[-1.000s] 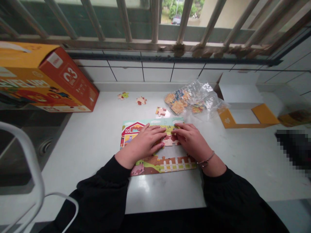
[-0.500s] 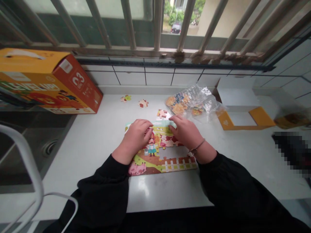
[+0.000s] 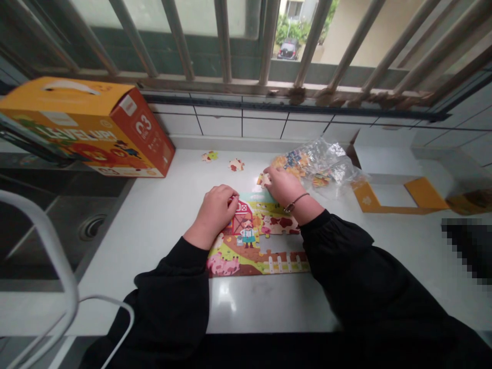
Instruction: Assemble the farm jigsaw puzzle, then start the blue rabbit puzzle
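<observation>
A farm puzzle (image 3: 246, 259) lies on the white counter, with a gap below its cow and above its fence. My left hand (image 3: 217, 210) rests on the puzzle's upper left edge, fingers curled together; I cannot make out anything in them. Above the puzzle's top edge, my right hand (image 3: 282, 185) has its fingertips closed on a loose puzzle piece (image 3: 263, 180). Two more loose pieces lie farther back: a brown and white one (image 3: 236, 164) and a green and pink one (image 3: 209, 156).
A clear bag of puzzle pieces (image 3: 321, 161) lies behind my right hand. An open orange and white box (image 3: 371, 197) stands at right. An orange carton (image 3: 92, 128) stands at left by a dark sink (image 3: 69, 225). Window bars (image 3: 225, 46) run behind.
My right hand has moved from the puzzle's top edge up to the loose piece and its fingers have closed on it. The view has shifted slightly; my left hand stays on the puzzle.
</observation>
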`<state>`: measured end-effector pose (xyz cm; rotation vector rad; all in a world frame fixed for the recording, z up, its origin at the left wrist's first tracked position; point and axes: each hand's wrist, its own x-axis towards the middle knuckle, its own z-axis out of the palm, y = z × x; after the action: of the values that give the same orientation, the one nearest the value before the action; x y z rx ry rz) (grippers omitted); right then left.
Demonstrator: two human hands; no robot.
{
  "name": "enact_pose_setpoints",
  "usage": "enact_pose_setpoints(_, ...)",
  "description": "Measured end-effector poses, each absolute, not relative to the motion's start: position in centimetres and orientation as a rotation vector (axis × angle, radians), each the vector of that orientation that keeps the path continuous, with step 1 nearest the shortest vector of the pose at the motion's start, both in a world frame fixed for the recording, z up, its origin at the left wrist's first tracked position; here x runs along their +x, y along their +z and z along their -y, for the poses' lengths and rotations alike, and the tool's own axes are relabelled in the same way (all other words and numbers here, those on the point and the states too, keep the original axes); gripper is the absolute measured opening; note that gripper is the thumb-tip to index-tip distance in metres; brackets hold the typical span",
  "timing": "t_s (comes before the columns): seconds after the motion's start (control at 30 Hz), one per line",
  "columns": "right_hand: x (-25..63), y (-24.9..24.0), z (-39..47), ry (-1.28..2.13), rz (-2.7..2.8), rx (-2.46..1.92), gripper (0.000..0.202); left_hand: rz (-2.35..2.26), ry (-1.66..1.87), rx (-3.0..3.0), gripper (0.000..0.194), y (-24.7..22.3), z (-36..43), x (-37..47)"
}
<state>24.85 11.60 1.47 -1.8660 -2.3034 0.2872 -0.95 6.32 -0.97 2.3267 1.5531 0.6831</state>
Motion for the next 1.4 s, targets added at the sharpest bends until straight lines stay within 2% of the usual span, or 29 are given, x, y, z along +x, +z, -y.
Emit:
enact_pose_setpoints(0.07,25.1,1.6,-11.5,0.304,2.259,-1.8,0.044,-1.552,0.687,2.327,0.01,-1.0,-6.3,-0.8)
enact_pose_setpoints(0.13,25.4,1.7,-11.3,0.322,2.247,-1.673,0.04,-1.549,0.693,2.327,0.01,-1.0,-6.2,-0.8)
enact_pose_setpoints(0.3,26.4,1.6,-9.2,0.411,2.179,-1.347,0.003,-1.546,0.691,2.33,0.008,-1.0,-6.1,-0.8)
enact_pose_setpoints(0.37,27.0,1.5,-7.5,0.57,2.069,-1.257,0.009,-1.546,0.687,2.33,0.008,-0.9,-6.1,-0.8)
enact_pose_setpoints(0.5,28.4,1.7,-3.3,1.162,1.883,-1.195,0.025,-1.538,0.683,2.33,0.009,-0.8,-6.0,-0.7)
enact_pose_setpoints(0.6,29.1,2.0,-1.0,1.355,1.93,-1.082,0.018,-1.54,0.683,2.325,0.009,-0.8,-6.0,-0.6)
enact_pose_setpoints(0.67,29.3,2.3,-0.3,1.273,2.104,-1.009,0.015,-1.533,0.684,2.325,0.009,-0.8,-6.0,-0.6)
enact_pose_setpoints(0.8,29.0,2.1,0.1,1.055,2.43,-0.947,0.03,-1.525,0.686,2.327,0.009,-0.9,-6.1,-0.7)
enact_pose_setpoints(1.03,27.6,0.9,0.7,0.839,2.464,-1.032,0.048,-1.518,0.68,2.336,0.009,-0.8,-6.1,-0.7)
enact_pose_setpoints(1.4,28.2,1.2,1.0,0.732,2.545,-1.08,0.044,-1.535,0.662,2.338,0.008,-0.8,-6.0,-0.5)
